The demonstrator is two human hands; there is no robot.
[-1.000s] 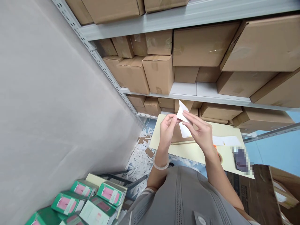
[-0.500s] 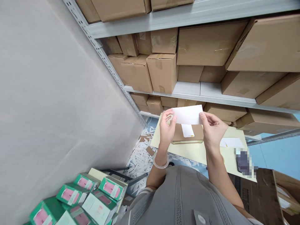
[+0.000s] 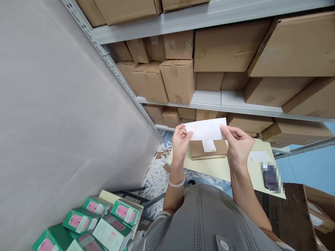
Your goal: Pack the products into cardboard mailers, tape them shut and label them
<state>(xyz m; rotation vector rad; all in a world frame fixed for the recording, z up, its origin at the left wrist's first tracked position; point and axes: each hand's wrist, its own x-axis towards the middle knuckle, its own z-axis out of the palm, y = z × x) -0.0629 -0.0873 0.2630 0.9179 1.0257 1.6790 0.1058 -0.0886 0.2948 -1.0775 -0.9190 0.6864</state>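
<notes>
I hold a white label (image 3: pixel 205 129) stretched between both hands, its blank side facing me. My left hand (image 3: pixel 180 142) pinches its left end between thumb and fingers. The right end is gripped by my right hand (image 3: pixel 238 144), thumb on top. Below and behind it, a brown cardboard box (image 3: pixel 196 150) sits on the pale yellow table (image 3: pixel 206 168). A white sticker (image 3: pixel 209 146) with a small yellow mark lies across the box top, partly covered by the held label. To the right on the table lies another white label (image 3: pixel 259 156).
A phone-like dark object (image 3: pixel 270 177), pixelated, lies at the table's right. Metal shelving (image 3: pixel 157 28) with cardboard boxes stands ahead. Green boxes (image 3: pixel 81 223) are stacked lower left, white paper strips (image 3: pixel 154 177) litter the floor, and an open carton (image 3: pixel 293 216) stands lower right.
My left hand has moved left with its end of the label, so more of the label's width shows. My right hand has stayed nearly in place. The view has shifted slightly.
</notes>
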